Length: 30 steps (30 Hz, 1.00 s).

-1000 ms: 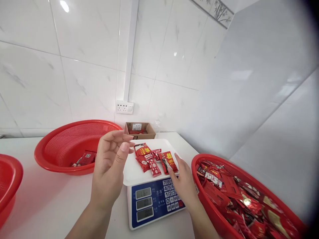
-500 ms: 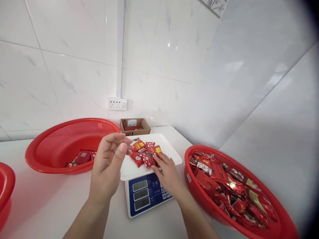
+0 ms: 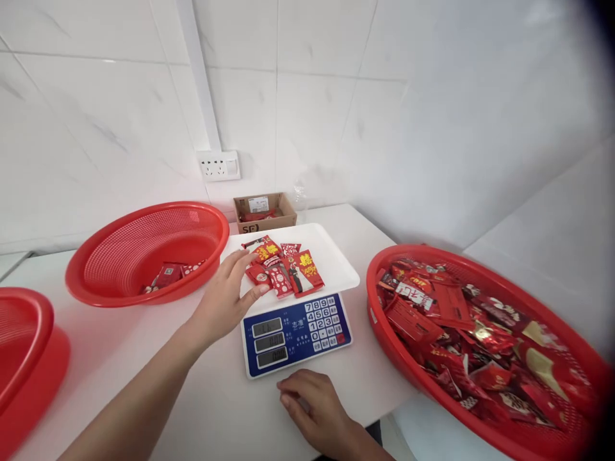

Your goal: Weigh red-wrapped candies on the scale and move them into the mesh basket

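Observation:
Several red candy packets (image 3: pixel 279 276) with yellow and white printing lie in a loose pile on the white tray (image 3: pixel 336 266) of a digital scale (image 3: pixel 294 336). My left hand (image 3: pixel 225 294) reaches over the tray's left edge. Its fingers are spread around the near left side of the pile, holding nothing that I can see. In front of the scale, my right hand (image 3: pixel 314 406) rests low by the table edge with its fingers curled in. Nothing shows in it. The scale's blue panel has three small displays and a keypad.
A large red basket (image 3: pixel 398 358) full of red packets stands at the right. Behind my left hand is another red basket (image 3: pixel 91 294) with a few packets, and a third basket (image 3: pixel 29 307) is cut off at the left. A cardboard box (image 3: pixel 278 221) sits behind the scale.
My right hand has left the packets and drawn back to the table before the scale. My left hand has moved forward and lowered to the pile. The view has shifted.

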Available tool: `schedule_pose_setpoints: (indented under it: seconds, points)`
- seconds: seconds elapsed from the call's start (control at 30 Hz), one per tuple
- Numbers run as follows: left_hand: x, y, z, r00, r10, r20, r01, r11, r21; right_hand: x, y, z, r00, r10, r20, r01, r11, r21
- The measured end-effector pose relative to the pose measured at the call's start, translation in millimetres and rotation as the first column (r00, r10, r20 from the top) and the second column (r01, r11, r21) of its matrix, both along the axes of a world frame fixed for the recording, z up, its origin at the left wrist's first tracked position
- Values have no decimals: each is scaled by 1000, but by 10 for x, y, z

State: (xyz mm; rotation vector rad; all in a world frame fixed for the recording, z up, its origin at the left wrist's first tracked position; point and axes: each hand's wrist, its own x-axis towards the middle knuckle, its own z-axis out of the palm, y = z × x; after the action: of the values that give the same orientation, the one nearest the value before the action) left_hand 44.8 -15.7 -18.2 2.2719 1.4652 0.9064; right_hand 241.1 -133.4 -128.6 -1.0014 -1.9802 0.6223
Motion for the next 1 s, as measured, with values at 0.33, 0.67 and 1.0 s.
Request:
schedule_pose_setpoints:
  seconds: [0.33, 0.67, 1.0]
  points:
    - [239, 480, -51, 946, -147, -289, 61, 957, -285, 19, 55, -21, 988, 98, -116, -122, 967, -222]
    - [580, 680, -56, 864, -201, -462, 68, 955, -288, 58, 46, -10, 979, 158, -129, -192, 929, -318]
    - [893, 664, -48, 810, -289, -511, 161, 946, -281, 46, 62, 18, 979, 151, -135, -190, 915, -355]
